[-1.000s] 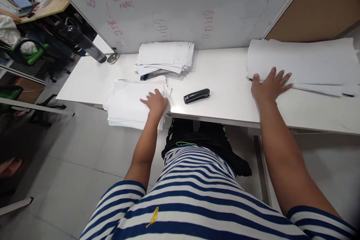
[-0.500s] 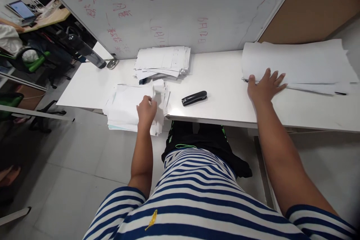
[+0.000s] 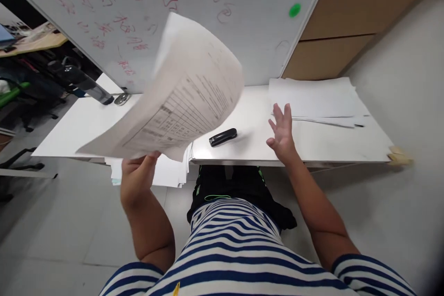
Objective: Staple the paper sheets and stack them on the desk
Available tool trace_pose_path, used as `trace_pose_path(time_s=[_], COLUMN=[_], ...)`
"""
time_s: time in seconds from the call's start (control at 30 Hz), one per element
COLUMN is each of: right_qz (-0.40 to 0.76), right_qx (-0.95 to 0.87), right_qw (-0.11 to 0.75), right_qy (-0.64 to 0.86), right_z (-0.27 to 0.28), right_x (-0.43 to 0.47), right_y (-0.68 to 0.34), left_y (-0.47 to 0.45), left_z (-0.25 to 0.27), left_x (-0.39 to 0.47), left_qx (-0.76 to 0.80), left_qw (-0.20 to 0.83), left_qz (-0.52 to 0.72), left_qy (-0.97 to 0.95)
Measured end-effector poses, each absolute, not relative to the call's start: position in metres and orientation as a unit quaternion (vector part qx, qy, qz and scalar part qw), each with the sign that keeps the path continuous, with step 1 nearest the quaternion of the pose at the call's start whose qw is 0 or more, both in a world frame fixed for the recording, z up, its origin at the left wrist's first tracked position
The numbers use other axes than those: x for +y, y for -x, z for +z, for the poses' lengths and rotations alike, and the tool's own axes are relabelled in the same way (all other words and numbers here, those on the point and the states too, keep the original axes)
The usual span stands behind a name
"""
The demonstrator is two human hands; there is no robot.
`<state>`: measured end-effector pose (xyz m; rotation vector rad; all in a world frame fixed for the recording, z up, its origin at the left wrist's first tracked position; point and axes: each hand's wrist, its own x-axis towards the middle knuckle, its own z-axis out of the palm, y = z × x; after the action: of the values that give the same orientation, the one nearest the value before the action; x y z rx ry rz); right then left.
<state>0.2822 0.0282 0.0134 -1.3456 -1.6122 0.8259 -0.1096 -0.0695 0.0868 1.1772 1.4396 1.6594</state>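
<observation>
Raised over the left part of the white table is a printed sheet of paper [image 3: 180, 97], curled, with a table and lines of text on it. My left hand [image 3: 138, 175] pinches its lower edge. Below the sheet, a stack of papers [image 3: 169, 171] juts past the table's front edge, partly covered. My right hand [image 3: 282, 136] is in the air with fingers spread, holding nothing, just in front of the right-hand pile of papers [image 3: 312, 97]. A black stapler [image 3: 223, 137] lies on the table between my hands.
A whiteboard [image 3: 256, 46] with red writing stands along the table's [image 3: 249, 111] back edge. At the left end lie a dark bottle [image 3: 92, 85] and a small oval metallic object [image 3: 121, 98]. Brown boxes [image 3: 333, 60] stand behind on the right. A chair [image 3: 15, 92] is at far left.
My left hand has lifted a sheet from the left stack, and it now blocks the rear stack from view. My right hand has come off the right pile. The view has shifted.
</observation>
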Motion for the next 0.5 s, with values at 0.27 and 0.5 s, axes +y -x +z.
trace_pose_path(time_s=[0.27, 0.5], right_qz=[0.547, 0.596], right_qx=[-0.475, -0.375], right_qw=[0.453, 0.463], right_qy=[0.520, 0.538], right_z=[-0.001, -0.027], right_x=[0.053, 0.037], right_y=[-0.272, -0.288], left_y=[0.057, 0.053], left_z=[0.037, 0.004], left_x=[-0.005, 0.000], left_qx=[0.585, 0.656], left_qw=[0.465, 0.438], left_qz=[0.549, 0.544], left_qy=[-0.373, -0.284])
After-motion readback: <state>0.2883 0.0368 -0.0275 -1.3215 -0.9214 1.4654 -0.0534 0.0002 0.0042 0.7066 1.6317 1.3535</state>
